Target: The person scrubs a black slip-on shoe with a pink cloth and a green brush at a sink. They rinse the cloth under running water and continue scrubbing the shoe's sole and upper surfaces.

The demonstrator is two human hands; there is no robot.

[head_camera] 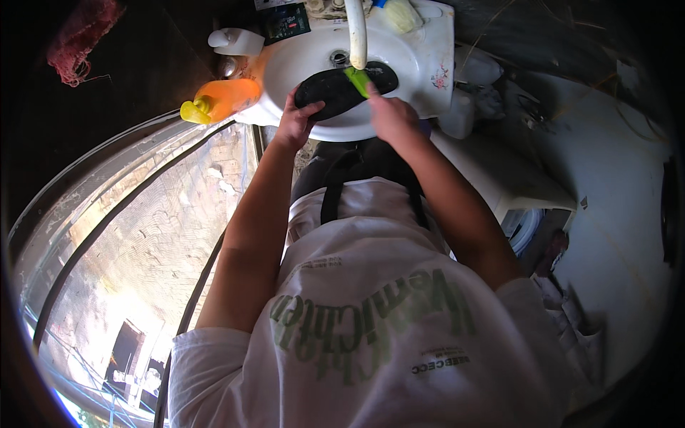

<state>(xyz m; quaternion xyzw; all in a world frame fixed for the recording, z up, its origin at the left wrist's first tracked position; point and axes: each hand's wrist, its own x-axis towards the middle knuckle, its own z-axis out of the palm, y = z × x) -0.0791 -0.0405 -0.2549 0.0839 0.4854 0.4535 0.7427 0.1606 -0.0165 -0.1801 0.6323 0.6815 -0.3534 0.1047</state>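
A black shoe sole or slipper [334, 92] lies slanted over the basin of a white ceramic sink [289, 56]. My left hand [297, 120] grips its left end, with the thumb over the near edge. In my right hand [393, 113] is a bright green tool, seemingly a brush [357, 81], laid across the black piece near its right end. The brush's underside is hidden. Just above it ends a white faucet spout [357, 37]; whether water runs cannot be told. The metal drain [339, 57] shows behind the black piece.
An orange bottle with a yellow cap [230, 100] and a white bottle [238, 41] are at the sink's left edge. A pale yellowish lump [402, 17] sits at the back right. White plastic containers [459, 113] stand right of the sink. A window with mesh [160, 214] is at left.
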